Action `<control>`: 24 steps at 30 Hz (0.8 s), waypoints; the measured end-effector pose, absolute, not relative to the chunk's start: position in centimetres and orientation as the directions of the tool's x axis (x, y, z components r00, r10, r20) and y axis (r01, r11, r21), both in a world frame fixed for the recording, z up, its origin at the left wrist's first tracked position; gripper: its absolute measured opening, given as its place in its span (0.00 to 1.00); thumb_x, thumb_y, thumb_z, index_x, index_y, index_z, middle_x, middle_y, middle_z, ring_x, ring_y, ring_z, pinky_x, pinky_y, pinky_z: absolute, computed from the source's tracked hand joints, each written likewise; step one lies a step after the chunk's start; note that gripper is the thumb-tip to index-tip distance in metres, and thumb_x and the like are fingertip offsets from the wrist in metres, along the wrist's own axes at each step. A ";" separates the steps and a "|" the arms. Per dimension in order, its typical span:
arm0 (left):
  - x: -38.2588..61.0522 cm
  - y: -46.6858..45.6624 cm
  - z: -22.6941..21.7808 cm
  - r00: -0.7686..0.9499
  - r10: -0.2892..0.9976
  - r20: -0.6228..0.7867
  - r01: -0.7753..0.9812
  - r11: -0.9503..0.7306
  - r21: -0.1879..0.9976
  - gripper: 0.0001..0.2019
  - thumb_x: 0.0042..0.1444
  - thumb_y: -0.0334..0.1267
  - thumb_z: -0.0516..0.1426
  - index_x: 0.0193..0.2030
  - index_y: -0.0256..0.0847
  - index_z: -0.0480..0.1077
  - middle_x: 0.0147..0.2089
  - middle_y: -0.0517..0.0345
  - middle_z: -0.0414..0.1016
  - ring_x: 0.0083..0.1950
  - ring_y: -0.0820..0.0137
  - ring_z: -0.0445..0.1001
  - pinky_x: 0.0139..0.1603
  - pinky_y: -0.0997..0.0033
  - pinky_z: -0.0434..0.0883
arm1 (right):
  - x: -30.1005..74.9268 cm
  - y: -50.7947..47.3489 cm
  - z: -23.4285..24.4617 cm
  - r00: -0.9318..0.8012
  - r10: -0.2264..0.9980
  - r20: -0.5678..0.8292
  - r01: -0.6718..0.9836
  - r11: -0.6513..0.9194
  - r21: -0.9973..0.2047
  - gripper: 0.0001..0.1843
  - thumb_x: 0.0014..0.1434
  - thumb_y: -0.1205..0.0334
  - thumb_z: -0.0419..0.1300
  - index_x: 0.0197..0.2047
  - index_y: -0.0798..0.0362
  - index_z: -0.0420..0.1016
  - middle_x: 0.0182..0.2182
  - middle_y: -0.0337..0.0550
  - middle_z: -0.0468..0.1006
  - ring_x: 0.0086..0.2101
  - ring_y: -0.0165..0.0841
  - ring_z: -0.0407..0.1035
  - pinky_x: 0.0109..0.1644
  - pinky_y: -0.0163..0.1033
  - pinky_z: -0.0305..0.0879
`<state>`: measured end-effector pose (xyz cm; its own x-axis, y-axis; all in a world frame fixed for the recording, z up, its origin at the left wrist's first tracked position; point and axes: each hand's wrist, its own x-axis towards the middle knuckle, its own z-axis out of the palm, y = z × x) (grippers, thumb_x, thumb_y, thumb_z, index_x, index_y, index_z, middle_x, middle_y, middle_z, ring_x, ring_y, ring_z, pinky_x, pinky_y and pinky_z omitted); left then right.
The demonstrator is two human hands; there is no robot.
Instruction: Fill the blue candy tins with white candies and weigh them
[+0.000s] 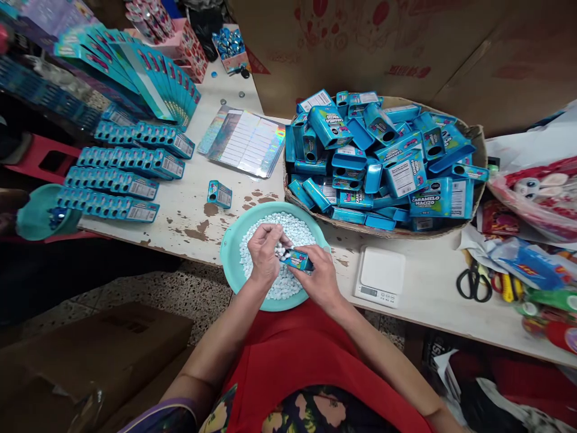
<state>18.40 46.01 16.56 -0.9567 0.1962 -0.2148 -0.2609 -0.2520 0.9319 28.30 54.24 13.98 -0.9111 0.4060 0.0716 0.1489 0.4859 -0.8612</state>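
Observation:
A turquoise basin (232, 264) full of small white candies (288, 285) sits at the table's front edge, close to my body. Over it, my right hand (321, 273) grips a small blue candy box (298, 260) tilted on its side, its open end toward the left. My left hand (265, 249) is closed around some of the white candies at that opening; a few show between the fingers. To the left, a single blue box (220, 194) stands by itself on the table.
A carton (383, 233) heaped with blue boxes stands behind right. A white scale (381, 273), then scissors (474, 282), lie rightward. Rows of blue boxes (117, 180) fill the left side, with holographic sheets (246, 141) and fanned blue cardboard (148, 78) behind.

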 end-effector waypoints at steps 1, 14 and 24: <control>18.4 46.1 16.6 -0.954 0.202 -0.220 -0.266 -0.244 0.932 0.11 0.53 0.42 0.59 0.29 0.37 0.65 0.22 0.62 0.67 0.25 0.75 0.70 0.29 0.75 0.68 | 28.3 54.2 14.0 -0.913 0.403 0.061 0.154 0.479 -0.864 0.19 0.51 0.62 0.67 0.47 0.48 0.72 0.42 0.41 0.74 0.46 0.37 0.68 0.51 0.43 0.60; 19.4 46.7 17.3 -0.935 0.280 -0.218 -0.290 -0.247 0.925 0.11 0.55 0.43 0.58 0.31 0.38 0.65 0.21 0.62 0.67 0.23 0.74 0.70 0.26 0.76 0.66 | 28.8 54.6 14.8 -0.899 0.438 0.025 0.157 0.375 -0.914 0.18 0.51 0.63 0.66 0.47 0.48 0.73 0.42 0.42 0.74 0.45 0.37 0.68 0.49 0.42 0.63; 16.1 44.5 14.7 -0.975 0.208 -0.076 -0.090 -0.059 0.994 0.11 0.57 0.46 0.54 0.33 0.40 0.65 0.21 0.63 0.64 0.19 0.77 0.61 0.20 0.77 0.59 | 30.2 55.1 14.9 -0.885 0.457 0.086 0.013 0.209 -0.978 0.19 0.50 0.62 0.68 0.46 0.47 0.74 0.43 0.42 0.74 0.46 0.35 0.68 0.53 0.42 0.64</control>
<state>16.13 44.55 14.68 -0.9753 0.2076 -0.0759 -0.0900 -0.0589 0.9942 30.20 55.09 14.93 -0.8851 0.4573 0.0858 0.0133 0.2092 -0.9778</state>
